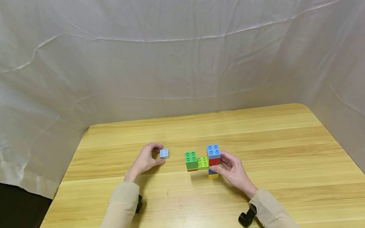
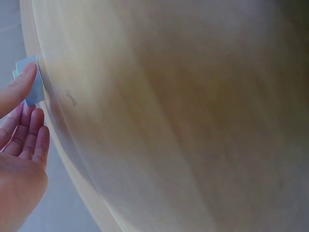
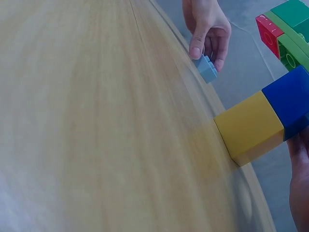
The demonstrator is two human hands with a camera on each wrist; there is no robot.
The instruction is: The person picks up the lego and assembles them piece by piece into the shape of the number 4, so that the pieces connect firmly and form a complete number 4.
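In the head view my left hand [image 1: 145, 159] has its thumb and fingers on either side of a small light blue toy brick [image 1: 164, 154] on the table. The left wrist view shows the thumb across this brick [image 2: 35, 87], fingertips at its lower edge. My right hand [image 1: 234, 172] grips a brick structure by its right-hand column. That column has a blue brick [image 1: 213, 150] on top, a red brick [image 1: 214, 161] below, then dark blue [image 3: 289, 104] and yellow [image 3: 251, 128] at the bottom. A lime brick [image 1: 203, 162] reaches left to a green brick [image 1: 191, 159], with red [image 3: 269, 36] underneath.
The wooden table [image 1: 182, 215] extends around both hands. Pale hanging sheeting [image 1: 175, 60] encloses its back and sides. Each wrist carries a black device, one [image 1: 247, 217] beside the right sleeve and one [image 1: 139, 204] beside the left.
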